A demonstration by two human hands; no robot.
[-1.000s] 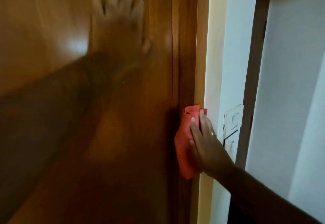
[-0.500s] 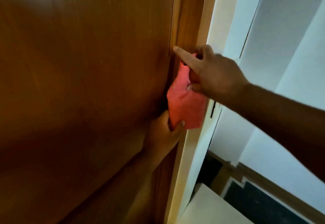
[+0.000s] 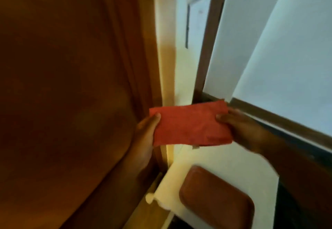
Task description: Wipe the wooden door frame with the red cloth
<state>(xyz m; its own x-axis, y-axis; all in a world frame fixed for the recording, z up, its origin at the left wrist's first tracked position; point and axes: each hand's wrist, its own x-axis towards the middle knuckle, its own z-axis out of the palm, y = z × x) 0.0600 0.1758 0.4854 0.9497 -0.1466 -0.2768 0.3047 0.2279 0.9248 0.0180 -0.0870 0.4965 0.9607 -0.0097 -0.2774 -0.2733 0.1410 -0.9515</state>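
Note:
The red cloth [image 3: 190,124] is stretched flat between both hands, low in the middle of the view. My left hand [image 3: 146,133] pinches its left edge, thumb on top. My right hand [image 3: 240,130] grips its right edge. The cloth hangs in the air just in front of the wooden door frame [image 3: 143,52], which runs down the middle beside the brown door [image 3: 62,85]. The cloth's left end overlaps the frame in the view; contact cannot be told. The picture is blurred.
A cream wall strip [image 3: 167,31] with a switch plate [image 3: 195,0] stands right of the frame. Below the hands is a white surface [image 3: 215,162] carrying a brown tray [image 3: 215,200]. A dark skirting band [image 3: 280,119] runs along the white wall at right.
The cloth was bunched against the frame under my right hand; now it is off the frame, lower down and spread flat between both hands. The view has tilted downward.

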